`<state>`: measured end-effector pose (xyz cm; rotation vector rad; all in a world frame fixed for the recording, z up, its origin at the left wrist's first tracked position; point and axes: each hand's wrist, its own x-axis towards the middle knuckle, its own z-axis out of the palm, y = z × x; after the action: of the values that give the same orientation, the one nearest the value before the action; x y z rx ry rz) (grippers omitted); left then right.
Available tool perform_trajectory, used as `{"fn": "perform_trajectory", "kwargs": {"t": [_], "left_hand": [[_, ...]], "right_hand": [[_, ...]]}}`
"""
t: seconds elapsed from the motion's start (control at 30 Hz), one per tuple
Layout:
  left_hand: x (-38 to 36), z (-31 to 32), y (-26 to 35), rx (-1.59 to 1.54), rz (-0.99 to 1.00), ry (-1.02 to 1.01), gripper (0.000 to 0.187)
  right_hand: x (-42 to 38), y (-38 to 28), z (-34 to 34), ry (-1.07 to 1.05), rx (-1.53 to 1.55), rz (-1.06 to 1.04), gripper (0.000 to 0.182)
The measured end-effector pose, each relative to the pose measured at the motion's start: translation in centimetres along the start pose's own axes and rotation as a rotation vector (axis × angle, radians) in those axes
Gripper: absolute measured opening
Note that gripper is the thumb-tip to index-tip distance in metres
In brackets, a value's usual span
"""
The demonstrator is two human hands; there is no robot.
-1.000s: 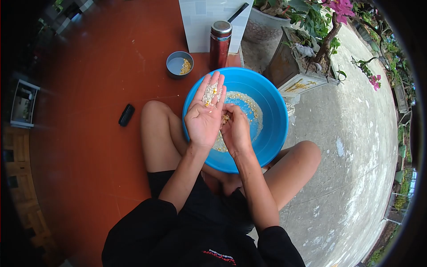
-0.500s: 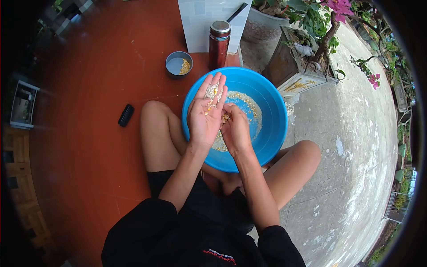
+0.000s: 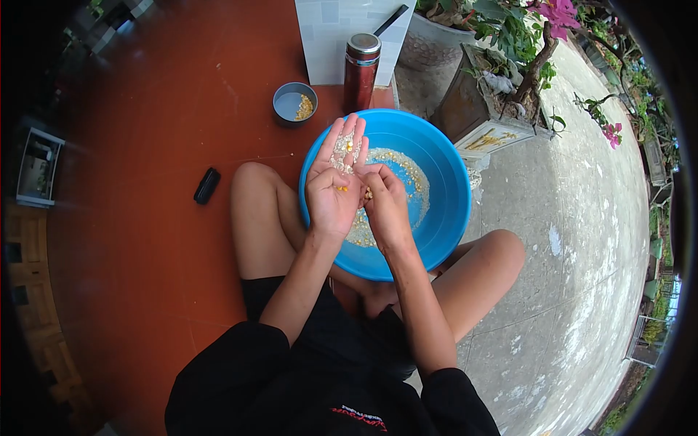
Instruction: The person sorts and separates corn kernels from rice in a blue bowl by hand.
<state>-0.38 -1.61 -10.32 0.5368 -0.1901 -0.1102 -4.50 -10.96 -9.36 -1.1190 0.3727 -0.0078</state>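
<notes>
Over the blue basin, the left hand lies flat and open, palm up, bearing pale grain flecked with yellow kernels. The right hand, beside it, pinches a few kernels.

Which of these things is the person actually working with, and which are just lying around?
In use: left hand cupping pale grain with yellow kernels; right hand picking at it; big round blue plastic basin; small grey bowl of kernels.

Lying about: red metal flask; small black oblong object; potted pink-flowered plant.
</notes>
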Motion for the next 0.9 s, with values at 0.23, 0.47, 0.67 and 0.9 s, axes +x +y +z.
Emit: {"fn": "perform_trajectory", "kwargs": {"t": [0.23,0.47,0.67,0.9], "left_hand": [[-0.2,0.3,0.3,-0.135,-0.022,0.075,0.068],[-0.5,1.1,0.2,-0.115,0.009,0.032,0.074],[-0.5,1.2,0.0,-0.163,0.011,0.029,0.077],[-0.1,0.8,0.4,-0.239,0.019,0.035,0.079]], "right_hand": [[0.5,0.7,-0.3,-0.029,-0.122,-0.010,0.023],[0.1,1.3,0.2,-0.005,-0.413,-0.160,0.036],[-0.3,1.0,0.1,-0.017,-0.367,-0.155,0.022],[-0.1,1.2,-0.4,-0.048,0.183,0.087,0.029]]}}
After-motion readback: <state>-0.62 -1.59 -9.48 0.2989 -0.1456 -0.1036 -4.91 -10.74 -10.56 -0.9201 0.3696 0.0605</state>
